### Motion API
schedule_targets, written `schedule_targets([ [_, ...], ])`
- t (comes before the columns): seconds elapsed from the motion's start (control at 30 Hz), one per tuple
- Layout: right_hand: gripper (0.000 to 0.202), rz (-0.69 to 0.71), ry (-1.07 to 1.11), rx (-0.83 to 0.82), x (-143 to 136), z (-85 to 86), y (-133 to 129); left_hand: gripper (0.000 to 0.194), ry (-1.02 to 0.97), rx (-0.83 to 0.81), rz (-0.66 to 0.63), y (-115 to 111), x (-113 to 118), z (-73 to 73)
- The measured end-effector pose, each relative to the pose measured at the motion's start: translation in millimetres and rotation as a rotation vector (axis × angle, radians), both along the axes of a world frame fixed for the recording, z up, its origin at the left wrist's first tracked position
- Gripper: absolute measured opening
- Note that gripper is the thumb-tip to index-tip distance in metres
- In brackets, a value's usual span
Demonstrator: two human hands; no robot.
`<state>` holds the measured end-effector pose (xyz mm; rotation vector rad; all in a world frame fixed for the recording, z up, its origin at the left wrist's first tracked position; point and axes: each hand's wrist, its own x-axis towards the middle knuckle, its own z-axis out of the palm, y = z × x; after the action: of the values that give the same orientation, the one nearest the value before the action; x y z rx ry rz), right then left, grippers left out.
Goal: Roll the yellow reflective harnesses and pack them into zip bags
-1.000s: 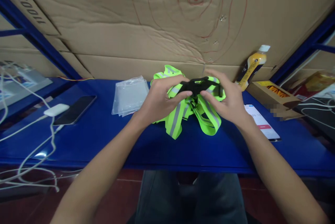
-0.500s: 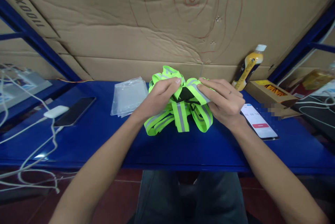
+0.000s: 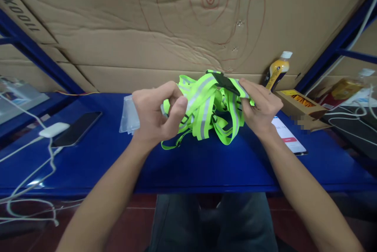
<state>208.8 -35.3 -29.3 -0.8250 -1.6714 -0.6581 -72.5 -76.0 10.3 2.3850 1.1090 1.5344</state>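
Observation:
A tangle of neon-green reflective straps [image 3: 203,124] with grey stripes hangs in loops over the blue table, its lower loops near or on the surface. My left hand [image 3: 160,110] is closed around the left part of the straps, thumb bent over the curled fingers. My right hand [image 3: 259,104] pinches the strap end at the right, beside a black piece [image 3: 226,83] on the band. Between the hands the upper strap is stretched out. Clear plastic bags [image 3: 129,114] lie left of the straps, partly hidden behind my left hand.
On the blue table [image 3: 224,169] lie a dark phone [image 3: 78,128] and a white charger [image 3: 54,129] with cables at left. To the right are a lit phone [image 3: 290,136], a cardboard box [image 3: 303,106] and a yellow-labelled bottle [image 3: 278,70]. Cardboard [image 3: 103,47] lines the back.
My hands have moved apart, the left one leftward, stretching the strap between them. The black piece now shows higher up. The camera view has shifted slightly.

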Motion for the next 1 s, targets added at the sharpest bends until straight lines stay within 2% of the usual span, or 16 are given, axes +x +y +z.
schedule_targets([
  [0.07, 0.042, 0.009, -0.021, 0.017, -1.9, 1.3, -1.5, 0.031, -0.072, 0.088, 0.146, -0.3, 7.4, 0.3],
  [0.13, 0.042, 0.029, -0.057, 0.05, -6.2, 3.0, -5.2, 0.019, -0.154, 0.176, 0.185, 4.6, 15.8, 0.4],
  [0.2, 0.039, 0.036, -0.077, 0.075, -10.9, 3.3, -8.6, 0.028, -0.16, 0.11, 0.097, 11.8, 20.5, 0.2],
  [0.33, 0.031, 0.058, -0.074, 0.02, -16.6, 1.2, -10.6, 0.042, -0.129, -0.276, -0.199, 22.5, 15.9, -0.3],
  [0.43, 0.036, 0.169, -0.128, -0.083, -19.0, 5.1, -11.5, 0.038, -0.193, -0.428, -0.329, 26.2, 9.9, -0.8],
  [0.53, 0.053, 0.336, -0.185, -0.294, -19.5, 14.5, -14.6, 0.038, -0.265, -0.419, -0.358, 31.1, 6.3, -1.0],
  [0.63, 0.057, 0.386, -0.138, -0.454, -15.0, 21.9, -15.5, 0.035, -0.257, -0.366, -0.383, 35.7, 3.0, -0.4],
  [0.7, 0.051, 0.4, -0.129, -0.513, -10.5, 23.4, -13.7, 0.032, -0.194, -0.345, -0.417, 35.9, 0.9, 0.4],
  [0.83, 0.025, 0.454, -0.139, -0.577, -7.7, 20.1, -10.3, 0.032, -0.078, -0.31, -0.419, 29.7, 0.8, 1.2],
  [0.9, 0.022, 0.433, -0.095, -0.53, -10.1, 17.2, -10.5, 0.039, -0.055, -0.416, -0.452, 27.1, 3.6, -0.1],
  [1.0, 0.031, 0.421, -0.073, -0.415, -13.5, 13.3, -12.2, 0.052, -0.186, -0.738, -0.563, 26.5, 10.4, -2.6],
])
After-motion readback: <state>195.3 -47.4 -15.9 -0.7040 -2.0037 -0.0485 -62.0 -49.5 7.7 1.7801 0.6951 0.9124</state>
